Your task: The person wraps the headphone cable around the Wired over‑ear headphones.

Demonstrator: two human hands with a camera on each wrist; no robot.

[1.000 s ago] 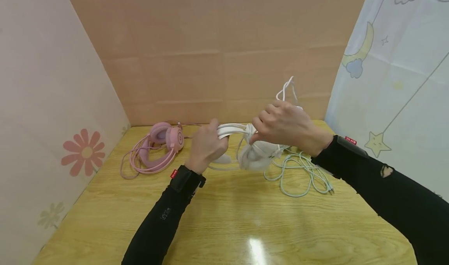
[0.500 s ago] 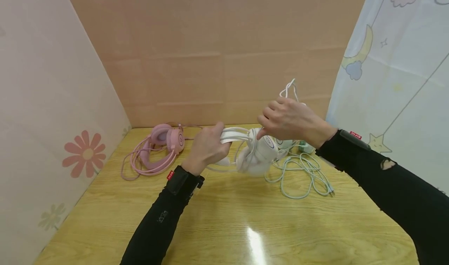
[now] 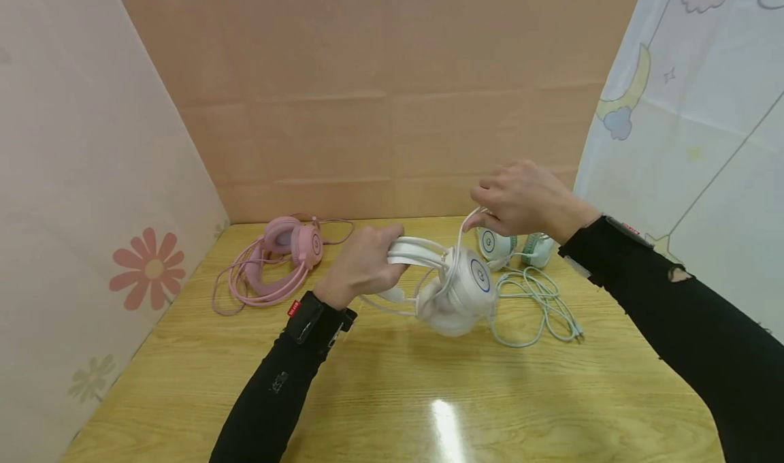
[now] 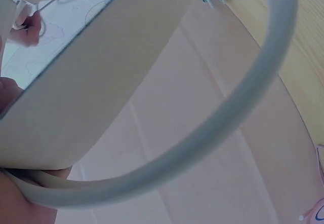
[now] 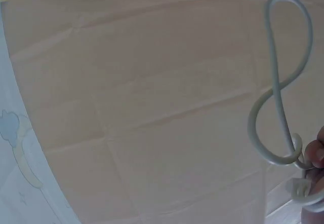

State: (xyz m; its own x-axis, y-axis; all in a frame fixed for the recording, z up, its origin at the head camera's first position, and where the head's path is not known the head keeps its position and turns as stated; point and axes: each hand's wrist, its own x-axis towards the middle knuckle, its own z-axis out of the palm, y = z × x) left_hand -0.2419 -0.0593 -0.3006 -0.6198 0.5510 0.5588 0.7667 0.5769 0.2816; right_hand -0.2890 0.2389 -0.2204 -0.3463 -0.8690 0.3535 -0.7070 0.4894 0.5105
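The left hand [image 3: 364, 262] has its fingers curled round the band [image 3: 415, 252] of the white headphones [image 3: 450, 306], which it holds up over the table [image 3: 367, 402], just right of centre in the head view. Their long axis runs left to right and drops toward the right: the band lies at the left end, in the grip, and the cups point to the lower right. A ring mark [image 3: 480, 275] on the near cup faces right. In the left wrist view the band slants from lower left to upper right, with a thin arc [image 4: 202, 148] curving below it.

The right hand [image 3: 520, 197], higher and right of centre, has thumb and fingers nearly together, pinching the white cord [image 3: 462, 238], which runs down to the cups. In the right wrist view it rises in a crossed loop at the right edge.

Pink headphones [image 3: 306, 246] lie on the table left of centre. Pale-green headphones [image 3: 497, 245], partly hidden, lie under the right hand, their cable [image 3: 517, 344] looping toward lower right
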